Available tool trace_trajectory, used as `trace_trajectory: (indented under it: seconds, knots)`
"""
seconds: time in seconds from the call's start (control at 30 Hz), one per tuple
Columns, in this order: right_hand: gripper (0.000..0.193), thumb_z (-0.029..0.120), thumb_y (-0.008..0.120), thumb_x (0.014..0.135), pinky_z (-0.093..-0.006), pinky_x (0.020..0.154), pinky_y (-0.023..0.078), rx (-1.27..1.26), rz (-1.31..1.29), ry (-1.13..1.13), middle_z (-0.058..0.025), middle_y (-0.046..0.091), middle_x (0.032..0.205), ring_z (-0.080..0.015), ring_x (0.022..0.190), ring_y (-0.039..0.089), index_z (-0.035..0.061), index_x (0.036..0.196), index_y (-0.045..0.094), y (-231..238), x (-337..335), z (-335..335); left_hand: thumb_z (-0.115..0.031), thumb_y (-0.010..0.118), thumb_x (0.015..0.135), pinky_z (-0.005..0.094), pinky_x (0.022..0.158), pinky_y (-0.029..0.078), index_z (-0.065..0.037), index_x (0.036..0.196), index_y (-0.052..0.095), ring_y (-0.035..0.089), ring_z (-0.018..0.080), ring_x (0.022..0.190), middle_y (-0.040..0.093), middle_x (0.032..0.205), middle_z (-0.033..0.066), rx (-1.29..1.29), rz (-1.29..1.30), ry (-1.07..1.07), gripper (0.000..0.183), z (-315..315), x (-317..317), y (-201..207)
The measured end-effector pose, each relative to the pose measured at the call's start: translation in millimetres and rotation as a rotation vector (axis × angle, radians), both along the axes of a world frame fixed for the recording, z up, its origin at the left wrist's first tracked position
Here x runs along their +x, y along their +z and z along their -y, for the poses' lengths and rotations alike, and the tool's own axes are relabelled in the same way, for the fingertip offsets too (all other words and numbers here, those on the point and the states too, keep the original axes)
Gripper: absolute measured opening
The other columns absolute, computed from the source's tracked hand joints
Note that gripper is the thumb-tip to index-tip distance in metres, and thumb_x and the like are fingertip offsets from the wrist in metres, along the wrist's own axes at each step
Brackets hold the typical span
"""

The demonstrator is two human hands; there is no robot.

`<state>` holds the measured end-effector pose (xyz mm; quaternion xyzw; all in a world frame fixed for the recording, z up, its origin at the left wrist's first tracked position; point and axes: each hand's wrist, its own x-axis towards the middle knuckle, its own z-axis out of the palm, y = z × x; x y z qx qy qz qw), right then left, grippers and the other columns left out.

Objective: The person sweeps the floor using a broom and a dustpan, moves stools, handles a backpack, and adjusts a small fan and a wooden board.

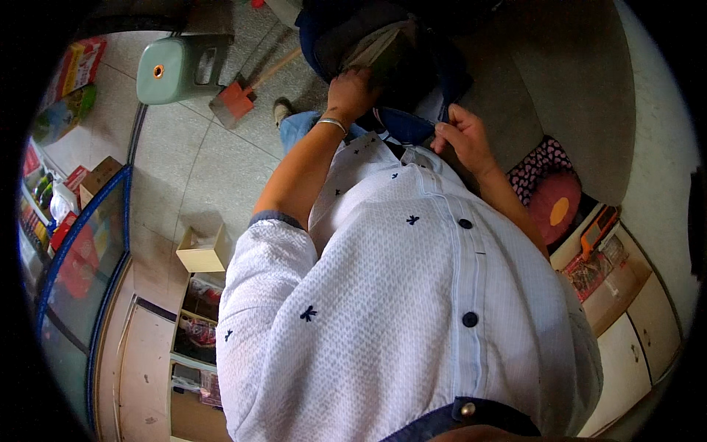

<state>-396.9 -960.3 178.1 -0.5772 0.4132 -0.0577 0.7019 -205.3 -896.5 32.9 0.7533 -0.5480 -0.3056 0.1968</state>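
Observation:
A dark blue bag (317, 44) stands open in front of me, its inside mostly in shadow. In its mouth sits a flat, boxy, brownish object (379, 53), perhaps a book or packet. My left hand (353, 92), with a silver bangle at the wrist, reaches into the opening against the near side of that object; its fingertips are lost in the dark. On the other side, my right hand (464, 140) is closed, thumb against bent fingers, pinching the bag's near right edge.
To the left, a pale green stool (163, 70) and a red dustpan (236, 103) stand on the tiled floor. A cream open box (202, 249) is beside my left elbow. Blue-framed glass (81, 272) lies far left. A round maroon cushion (554, 208) and a cabinet (626, 353) are at right.

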Motion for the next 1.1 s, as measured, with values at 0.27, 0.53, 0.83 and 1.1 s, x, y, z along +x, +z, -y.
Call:
trace_trajectory:
  seconds: [0.27,0.53,0.83,1.1]
  knots:
    - [0.019,0.009,0.052,0.08,-0.0234,0.047,0.045,0.001,0.014,0.02,-0.0015,0.046,0.055,-0.0091,0.049,0.051,0.0074,0.065,0.04,-2,0,-6,-0.027,0.059,0.072,0.0402,0.076,0.045,-0.005,0.104,0.053,0.054,0.0338,0.091,0.056,0.099,0.0179,0.079,0.032,0.062,0.039,-14,-12,-23]
    - [0.017,0.008,0.051,0.08,-0.0246,0.047,0.046,0.046,-0.02,-0.043,-0.0035,0.049,0.056,-0.0104,0.05,0.053,0.0068,0.066,0.041,-8,-15,-7,-0.039,0.039,0.084,0.0413,0.082,0.042,-0.006,0.105,0.056,0.052,0.0343,0.1,0.053,0.107,0.0216,0.387,-0.463,-0.199,0.042,9,-67,-18]
    - [0.013,0.005,0.048,0.079,-0.0286,0.052,0.049,0.146,-0.062,-0.232,-0.0039,0.048,0.054,-0.0116,0.045,0.049,0.0068,0.069,0.04,1,-56,-5,-0.034,0.025,0.091,0.0391,0.086,0.038,-0.009,0.117,0.047,0.049,0.034,0.102,0.052,0.11,0.0201,0.134,-0.659,-0.624,0.042,5,-103,13]
    - [0.02,0.005,0.048,0.079,-0.0285,0.052,0.049,0.147,-0.061,-0.276,-0.0044,0.048,0.053,-0.0115,0.044,0.05,0.0097,0.067,0.033,3,-64,-11,-0.045,0.02,0.09,0.0377,0.093,0.033,-0.011,0.119,0.047,0.045,0.0334,0.108,0.048,0.118,0.0183,0.434,-0.735,-0.577,0.052,10,-98,42]
